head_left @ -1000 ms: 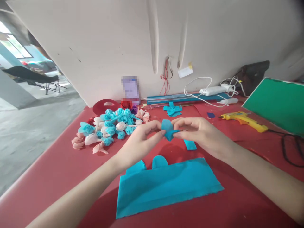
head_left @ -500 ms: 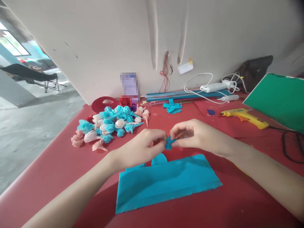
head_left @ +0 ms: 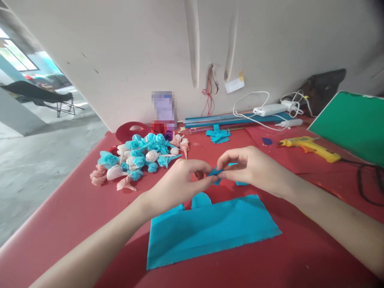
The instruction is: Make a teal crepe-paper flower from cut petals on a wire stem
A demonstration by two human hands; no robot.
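Observation:
Between the fingertips of both my hands is a small piece of blue crepe paper (head_left: 216,173), held above the red table (head_left: 228,264). My left hand (head_left: 187,180) pinches its left side, and my right hand (head_left: 241,168) pinches the right side. Below them lies a wide folded sheet of blue crepe paper (head_left: 210,232), with a rounded blue petal piece (head_left: 201,201) at its far edge. More blue scraps (head_left: 241,183) show partly under my right hand. To the left sits a pile of blue, white and pink paper roses (head_left: 139,160).
At the right lie a yellow glue gun (head_left: 312,148) with a black cord and a green board (head_left: 351,124). Along the wall are a white power strip (head_left: 270,110), a white tube (head_left: 289,123) and blue paper strips (head_left: 218,134). A red oval-holed object (head_left: 132,130) stands behind the roses.
The small blue paper has tilted flatter between my fingers. My right hand has risen slightly, showing more of the blue scraps beneath it. The folded sheet stays in place.

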